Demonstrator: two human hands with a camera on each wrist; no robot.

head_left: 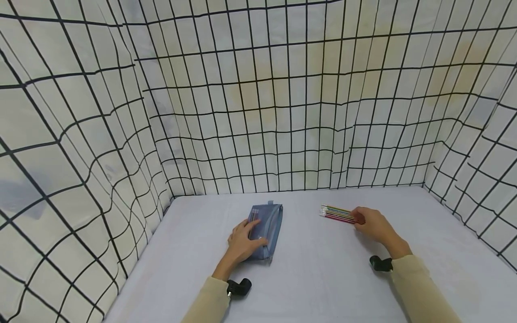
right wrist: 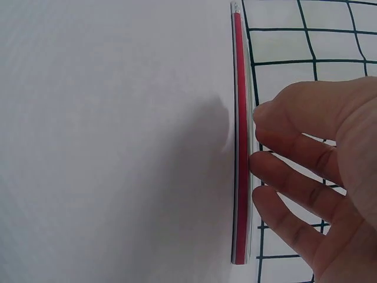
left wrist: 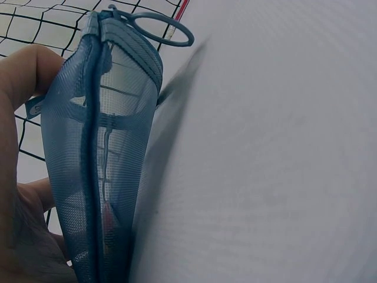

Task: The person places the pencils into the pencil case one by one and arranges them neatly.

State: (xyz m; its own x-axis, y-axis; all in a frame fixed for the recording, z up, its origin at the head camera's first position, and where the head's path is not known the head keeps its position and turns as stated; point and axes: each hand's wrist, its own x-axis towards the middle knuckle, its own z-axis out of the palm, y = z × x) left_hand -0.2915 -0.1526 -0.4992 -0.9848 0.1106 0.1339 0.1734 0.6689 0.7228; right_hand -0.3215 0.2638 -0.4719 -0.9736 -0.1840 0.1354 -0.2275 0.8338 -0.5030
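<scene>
A blue mesh zippered pencil case (head_left: 268,220) lies on the white table, left of centre. My left hand (head_left: 242,240) rests on it with fingers spread. In the left wrist view, the zipper side of the case (left wrist: 91,153) faces the camera, and pencil-like shapes show faintly through the mesh. To the right lies a row of coloured pencils (head_left: 336,214), side by side. My right hand (head_left: 375,224) is at their right end. The right wrist view has its fingertips touching the row from above, a red pencil (right wrist: 241,153) nearest the camera.
A white wall behind black grid netting (head_left: 291,112) stands at the back and on both sides. The white table surface (head_left: 307,269) stretches between the hands. A dark wrist camera (head_left: 239,287) sits on the left wrist, another camera (head_left: 381,264) on the right.
</scene>
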